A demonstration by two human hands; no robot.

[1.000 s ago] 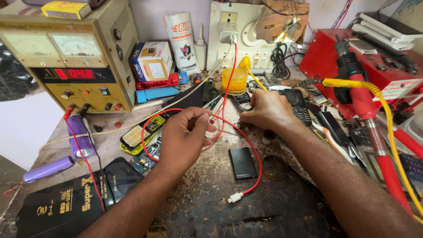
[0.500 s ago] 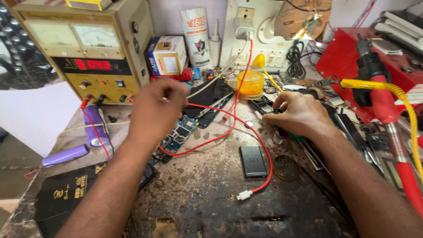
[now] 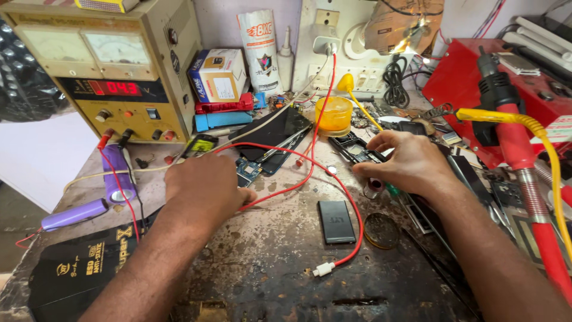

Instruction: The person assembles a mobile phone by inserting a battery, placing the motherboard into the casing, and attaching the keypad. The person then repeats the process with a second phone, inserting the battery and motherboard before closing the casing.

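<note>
Here the left hand (image 3: 205, 188) lies knuckles-up near the middle of the bench (image 3: 268, 286), fingers curled loosely over the red cable (image 3: 298, 158); whether they actually pinch it is hard to tell, since the palm hides the tips. The cable loops on towards the front edge and ends in a white plug (image 3: 323, 269), beside a small black battery (image 3: 336, 222). The right hand (image 3: 405, 164) sits right of centre, fingers bent down onto a dark phone frame (image 3: 356, 149), seemingly steadying it; a green-tipped tool (image 3: 390, 189) pokes out below the palm. The cable looks light and limp, best taken near the plug. The frame seems thin and fragile, safest held by its edges. A power supply (image 3: 113, 71) stands at the back left corner.
</note>
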